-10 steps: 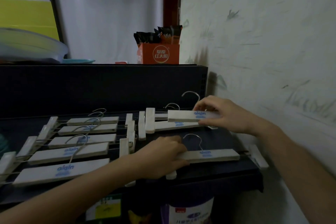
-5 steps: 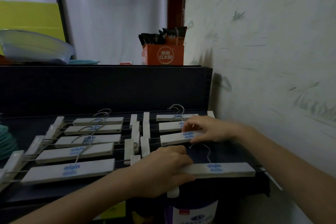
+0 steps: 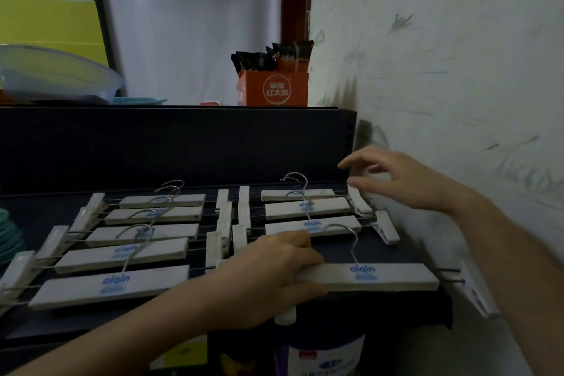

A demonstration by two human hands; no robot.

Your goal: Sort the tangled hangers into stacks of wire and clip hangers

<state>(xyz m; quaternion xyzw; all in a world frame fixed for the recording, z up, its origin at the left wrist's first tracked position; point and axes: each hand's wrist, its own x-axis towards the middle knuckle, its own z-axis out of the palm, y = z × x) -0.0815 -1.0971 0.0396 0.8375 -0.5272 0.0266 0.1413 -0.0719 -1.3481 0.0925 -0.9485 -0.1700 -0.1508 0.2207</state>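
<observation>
White clip hangers with wire hooks lie in two rows on a dark shelf (image 3: 396, 253). The left row (image 3: 128, 256) holds several hangers, and the right row (image 3: 305, 207) holds three. Nearest me on the right lies another clip hanger (image 3: 369, 276). My left hand (image 3: 271, 272) grips its left end, fingers curled over the bar. Its right clip (image 3: 476, 290) sticks out past the shelf edge. My right hand (image 3: 403, 180) hovers above the right ends of the back hangers, fingers spread and holding nothing.
A wall (image 3: 457, 70) runs close along the right. A dark upright panel (image 3: 183, 143) backs the shelf, with an orange box of packets (image 3: 274, 88) and a clear lid (image 3: 55, 73) on top. Teal plates (image 3: 7, 238) sit at far left. A tub (image 3: 326, 357) stands below.
My right hand set a hanger down as third in the right row, let go, and lifted up toward the wall. My left hand kept its grip on the front hanger.
</observation>
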